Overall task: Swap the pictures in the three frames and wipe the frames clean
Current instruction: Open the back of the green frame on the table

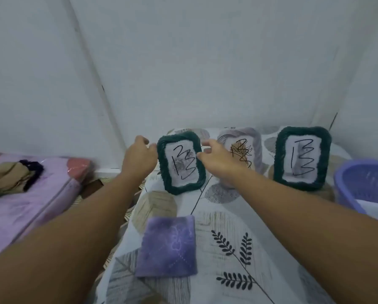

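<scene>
Three small picture frames stand in a row at the back of a leaf-patterned cloth. The left frame is dark green and shows a black scribble on white paper. The middle frame is pale lilac, partly hidden behind my right hand. The right frame is dark green with a similar scribble. My left hand is at the left frame's left edge and my right hand at its right edge, fingers curled and apart; neither clearly grips it. A purple wiping cloth lies flat in front.
A lilac plastic basket sits at the right edge. To the left lies a pink mattress with a beige bag on it. White walls close off the back and right. The patterned cloth covers the surface below.
</scene>
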Motion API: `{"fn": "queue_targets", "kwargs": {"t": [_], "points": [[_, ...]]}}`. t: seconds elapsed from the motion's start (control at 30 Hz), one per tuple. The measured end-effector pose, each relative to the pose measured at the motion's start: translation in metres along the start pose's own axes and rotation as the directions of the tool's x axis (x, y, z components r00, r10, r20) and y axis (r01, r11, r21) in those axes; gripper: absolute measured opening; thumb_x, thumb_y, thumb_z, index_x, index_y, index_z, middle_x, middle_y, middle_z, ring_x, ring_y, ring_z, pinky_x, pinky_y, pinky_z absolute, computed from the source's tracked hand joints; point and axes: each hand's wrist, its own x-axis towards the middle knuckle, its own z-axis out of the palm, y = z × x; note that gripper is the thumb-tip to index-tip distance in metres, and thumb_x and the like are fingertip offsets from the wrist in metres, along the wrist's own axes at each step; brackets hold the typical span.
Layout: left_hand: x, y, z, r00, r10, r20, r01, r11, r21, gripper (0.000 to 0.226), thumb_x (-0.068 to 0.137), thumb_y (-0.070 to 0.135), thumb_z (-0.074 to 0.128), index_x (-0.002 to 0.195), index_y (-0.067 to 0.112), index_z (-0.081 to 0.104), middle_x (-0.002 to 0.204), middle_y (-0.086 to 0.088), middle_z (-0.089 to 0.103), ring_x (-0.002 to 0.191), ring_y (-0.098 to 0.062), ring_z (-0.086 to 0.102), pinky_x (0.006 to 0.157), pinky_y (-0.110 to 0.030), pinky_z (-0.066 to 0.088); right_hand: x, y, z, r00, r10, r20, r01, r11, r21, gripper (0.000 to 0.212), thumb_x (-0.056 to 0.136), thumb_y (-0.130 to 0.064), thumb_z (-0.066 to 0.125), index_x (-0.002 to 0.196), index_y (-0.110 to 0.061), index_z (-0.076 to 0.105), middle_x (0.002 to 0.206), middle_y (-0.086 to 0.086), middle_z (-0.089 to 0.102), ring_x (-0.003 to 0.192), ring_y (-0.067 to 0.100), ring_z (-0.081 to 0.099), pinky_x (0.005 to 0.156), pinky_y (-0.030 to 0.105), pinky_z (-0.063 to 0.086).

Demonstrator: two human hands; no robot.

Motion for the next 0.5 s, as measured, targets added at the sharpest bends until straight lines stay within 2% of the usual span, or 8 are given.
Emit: {"fn": "queue_targets", "kwargs": {"t": [0.03, 0.1, 0.17, 0.23, 0.3, 0.37, 0.43, 0.5], "points": [[-0.005, -0.001, 0.001, 0.997, -0.066, 0.043, 0.067, 0.997, -0.028, 0.043, 0.107, 0.035, 0.044, 0.141, 0.009, 0.047, 0.135, -0.012, 0.059, 0.105, -0.023, 0.052, 0.086, -0.034, 0.038, -0.004, 0.001, 0.002, 1.0, 0.016, 0.009, -0.016, 1.0, -0.011, 0.045, 0.105, -0.019, 0.05, 0.148, -0.019, 0.039, 0.111, -0.005, 0.051, 0.114, 0.025, 0.061, 0.09, 0.036, 0.052], [-0.009, -0.009, 0.01, 0.981, -0.165, 0.104, 0.176, 0.979, -0.104, 0.045, 0.108, 0.035, 0.044, 0.144, 0.008, 0.045, 0.142, -0.012, 0.054, 0.113, -0.025, 0.051, 0.092, -0.036, 0.04, -0.005, 0.008, 0.007, 0.998, 0.046, 0.03, -0.044, 0.997, -0.058, 0.049, 0.105, -0.016, 0.048, 0.152, -0.019, 0.034, 0.104, -0.006, 0.046, 0.126, 0.03, 0.055, 0.103, 0.044, 0.048], [-0.009, -0.017, 0.022, 0.959, -0.232, 0.161, 0.264, 0.94, -0.215, 0.043, 0.107, 0.036, 0.045, 0.141, 0.009, 0.047, 0.14, -0.01, 0.054, 0.115, -0.027, 0.053, 0.1, -0.043, 0.046, -0.002, 0.011, 0.008, 0.996, 0.07, 0.055, -0.066, 0.995, -0.072, 0.052, 0.106, -0.014, 0.046, 0.154, -0.018, 0.028, 0.12, 0.0, 0.048, 0.12, 0.028, 0.055, 0.098, 0.041, 0.047], [-0.007, -0.02, 0.03, 0.941, -0.263, 0.215, 0.314, 0.914, -0.256, 0.044, 0.107, 0.038, 0.046, 0.142, 0.01, 0.046, 0.135, -0.006, 0.054, 0.114, -0.026, 0.053, 0.1, -0.043, 0.046, 0.005, 0.015, 0.009, 0.993, 0.091, 0.075, -0.085, 0.993, -0.083, 0.054, 0.105, -0.014, 0.045, 0.155, -0.018, 0.025, 0.14, 0.007, 0.046, 0.112, 0.023, 0.052, 0.092, 0.038, 0.044], [-0.007, -0.022, 0.037, 0.931, -0.264, 0.252, 0.332, 0.9, -0.282, 0.049, 0.107, 0.039, 0.047, 0.147, 0.011, 0.042, 0.132, -0.006, 0.052, 0.111, -0.024, 0.051, 0.093, -0.038, 0.042, 0.01, 0.019, 0.012, 0.992, 0.098, 0.078, -0.09, 0.991, -0.098, 0.052, 0.105, -0.013, 0.044, 0.154, -0.017, 0.026, 0.145, 0.012, 0.046, 0.123, 0.029, 0.053, 0.1, 0.044, 0.044], [-0.007, -0.027, 0.043, 0.918, -0.274, 0.287, 0.363, 0.871, -0.329, 0.051, 0.107, 0.038, 0.05, 0.15, 0.013, 0.039, 0.132, -0.007, 0.052, 0.112, -0.024, 0.051, 0.094, -0.038, 0.044, 0.017, 0.025, 0.016, 0.989, 0.128, 0.077, -0.121, 0.988, -0.092, 0.053, 0.105, -0.013, 0.044, 0.154, -0.017, 0.025, 0.146, 0.013, 0.046, 0.131, 0.033, 0.049, 0.108, 0.05, 0.04], [-0.006, -0.034, 0.048, 0.901, -0.279, 0.331, 0.399, 0.833, -0.383, 0.049, 0.107, 0.034, 0.052, 0.15, 0.016, 0.038, 0.135, -0.007, 0.055, 0.118, -0.025, 0.055, 0.099, -0.039, 0.047, 0.024, 0.029, 0.021, 0.986, 0.144, 0.08, -0.136, 0.986, -0.095, 0.055, 0.104, -0.012, 0.043, 0.155, -0.019, 0.024, 0.143, 0.012, 0.048, 0.127, 0.032, 0.053, 0.107, 0.052, 0.041], [-0.005, -0.041, 0.052, 0.89, -0.275, 0.365, 0.419, 0.811, -0.409, 0.039, 0.107, 0.028, 0.053, 0.143, 0.018, 0.042, 0.133, -0.008, 0.059, 0.12, -0.027, 0.059, 0.094, -0.039, 0.049, 0.029, 0.033, 0.028, 0.986, 0.138, 0.096, -0.129, 0.988, -0.087, 0.051, 0.101, -0.011, 0.044, 0.149, -0.023, 0.031, 0.132, 0.011, 0.057, 0.107, 0.027, 0.06, 0.098, 0.051, 0.049]]}}
